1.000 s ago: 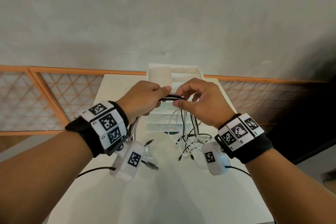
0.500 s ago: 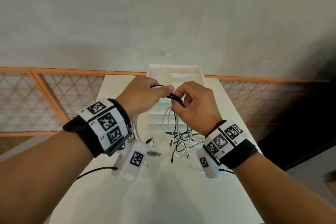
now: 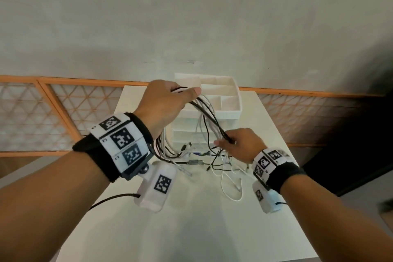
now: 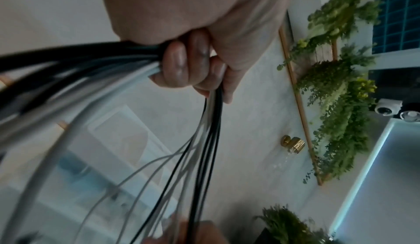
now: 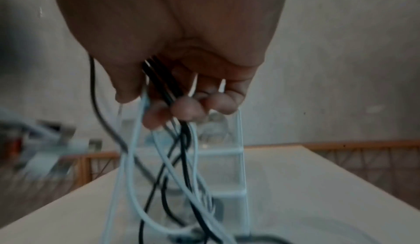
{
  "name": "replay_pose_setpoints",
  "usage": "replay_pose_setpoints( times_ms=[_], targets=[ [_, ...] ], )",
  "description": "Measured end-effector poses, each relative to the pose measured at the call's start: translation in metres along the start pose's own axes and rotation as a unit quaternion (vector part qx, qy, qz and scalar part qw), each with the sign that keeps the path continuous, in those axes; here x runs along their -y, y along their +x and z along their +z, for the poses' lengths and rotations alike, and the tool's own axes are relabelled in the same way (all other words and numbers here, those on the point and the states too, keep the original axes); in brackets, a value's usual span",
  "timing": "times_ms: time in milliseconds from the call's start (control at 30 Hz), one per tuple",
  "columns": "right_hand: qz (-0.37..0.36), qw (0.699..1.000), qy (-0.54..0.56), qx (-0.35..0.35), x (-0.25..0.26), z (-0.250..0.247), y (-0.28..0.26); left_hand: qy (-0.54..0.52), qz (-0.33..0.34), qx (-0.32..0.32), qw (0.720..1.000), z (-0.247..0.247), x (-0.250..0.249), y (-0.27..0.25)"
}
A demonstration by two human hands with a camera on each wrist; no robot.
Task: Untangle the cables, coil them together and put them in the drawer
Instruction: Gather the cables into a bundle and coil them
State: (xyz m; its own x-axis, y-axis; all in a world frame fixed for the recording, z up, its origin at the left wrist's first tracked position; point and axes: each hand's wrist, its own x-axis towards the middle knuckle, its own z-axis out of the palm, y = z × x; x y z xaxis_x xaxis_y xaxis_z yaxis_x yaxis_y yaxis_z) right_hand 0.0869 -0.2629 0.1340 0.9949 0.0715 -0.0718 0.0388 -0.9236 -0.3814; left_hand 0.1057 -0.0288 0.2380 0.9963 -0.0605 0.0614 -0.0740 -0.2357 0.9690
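The left hand (image 3: 164,105) is raised above the table, its fingers (image 4: 179,64) curled tight around a bundle of cables (image 3: 209,120), thin round cords in black and white; the thumb presses along the top of the bundle. From this fist the cords fan downward in two groups, one looping under the wrist, the other slanting across to the right hand (image 3: 241,144). The right hand sits lower and nearer the table, its fingers (image 5: 186,110) curled and pinching several black and white strands together where they cross. Below it the strands hang loose and twisted over one another, and their ends trail onto the table (image 3: 191,229), where a white cord lies in an open loop and small metal plugs show among the tangle.

Each wrist carries a black band with white blocks printed in black square patterns, and a white boxy camera hangs beneath each.

Just behind the cables stands a white plastic drawer unit (image 3: 185,134). Its top is an open tray (image 3: 231,110) split by thin walls into rectangular compartments; what they hold cannot be made out. The drawer fronts below are translucent, and something blue shows dimly in one.

The table is smooth, pale and matte. Beyond it runs a low orange-framed panel of lattice mesh (image 3: 42,117) against a rough grey wall (image 3: 191,17).
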Motion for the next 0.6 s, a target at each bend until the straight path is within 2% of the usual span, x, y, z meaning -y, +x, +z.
replay_pose_setpoints(
  times_ms=[33,100,133,200,233,267,300,367,400,467,533,567,600],
  targets=[
    [0.017,1.000,-0.007,-0.005,0.002,-0.010,0.002,0.010,-0.010,0.007,1.000,0.000,0.002,0.001],
    [0.045,0.994,0.084,-0.058,0.010,-0.036,0.008,0.035,-0.048,0.027,0.998,-0.002,0.007,0.007],
    [0.046,0.981,0.156,-0.104,0.015,-0.048,0.010,0.052,-0.072,0.040,0.995,-0.003,0.011,0.007],
    [0.006,0.937,0.252,-0.242,0.025,-0.069,0.011,0.068,-0.098,0.045,0.992,-0.004,0.019,0.008],
    [-0.023,0.916,0.265,-0.301,0.028,-0.073,0.009,0.056,-0.099,0.035,0.993,-0.005,0.021,0.008],
    [-0.036,0.910,0.254,-0.327,0.025,-0.070,0.008,0.028,-0.096,0.016,0.995,-0.007,0.021,0.008],
    [-0.031,0.925,0.217,-0.312,0.019,-0.062,0.006,-0.011,-0.086,-0.007,0.996,-0.009,0.019,0.009],
    [0.014,0.978,0.090,-0.190,-0.001,-0.030,0.002,-0.086,-0.061,-0.037,0.994,-0.013,0.007,0.011],
    [0.028,0.991,0.041,-0.121,-0.009,-0.013,0.000,-0.105,-0.045,-0.043,0.992,-0.012,0.001,0.012],
    [0.030,0.999,0.028,-0.033,-0.012,0.011,-0.001,-0.109,-0.024,-0.047,0.993,-0.005,-0.004,0.010],
    [0.016,0.995,0.098,0.005,0.001,0.007,0.002,-0.070,-0.031,-0.039,0.996,0.002,0.000,0.010],
    [0.005,0.991,0.135,0.000,0.008,-0.002,0.003,-0.031,-0.043,-0.033,0.998,0.002,0.005,0.011],
    [0.000,0.987,0.154,-0.037,0.014,-0.016,0.004,0.014,-0.057,-0.030,0.998,0.001,0.012,0.012]
  ],
)
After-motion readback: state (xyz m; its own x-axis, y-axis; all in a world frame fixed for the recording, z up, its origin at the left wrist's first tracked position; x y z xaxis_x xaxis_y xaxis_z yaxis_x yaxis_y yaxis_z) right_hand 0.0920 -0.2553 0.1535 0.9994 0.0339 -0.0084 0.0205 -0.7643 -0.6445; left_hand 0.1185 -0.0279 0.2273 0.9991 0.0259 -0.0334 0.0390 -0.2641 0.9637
